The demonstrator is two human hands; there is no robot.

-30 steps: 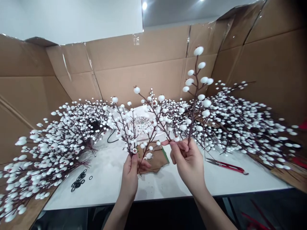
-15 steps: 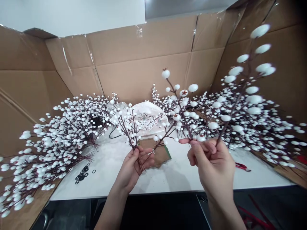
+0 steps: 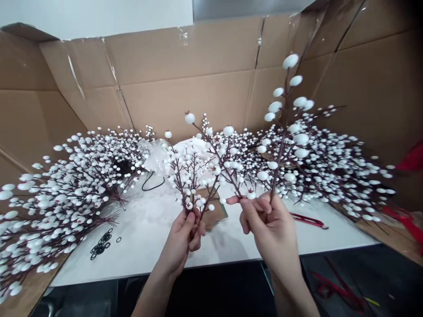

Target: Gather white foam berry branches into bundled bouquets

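My left hand (image 3: 187, 231) is closed round the lower stems of a small bunch of white berry branches (image 3: 185, 187), which stands upright above the fist. To its right, my right hand (image 3: 269, 220) pinches more berry branches: a tall one (image 3: 280, 154) rises from between the fingers, and another (image 3: 228, 174) leans left toward the bunch. The stem ends inside both hands are hidden. Below and behind the hands lies a piece of brown cardboard (image 3: 216, 218) on the white table (image 3: 142, 251).
Piled berry branches (image 3: 82, 176) line the left side, and another heap (image 3: 330, 163) fills the right. Black rubber rings (image 3: 102, 244) lie at the left front. A red-handled tool (image 3: 309, 220) rests near my right hand. Cardboard walls (image 3: 188, 70) enclose the back and sides.
My left fingers have closed round the bunch, taking in the branch that leaned right. My right hand has moved left, bringing its branches nearer. The view has shifted slightly.
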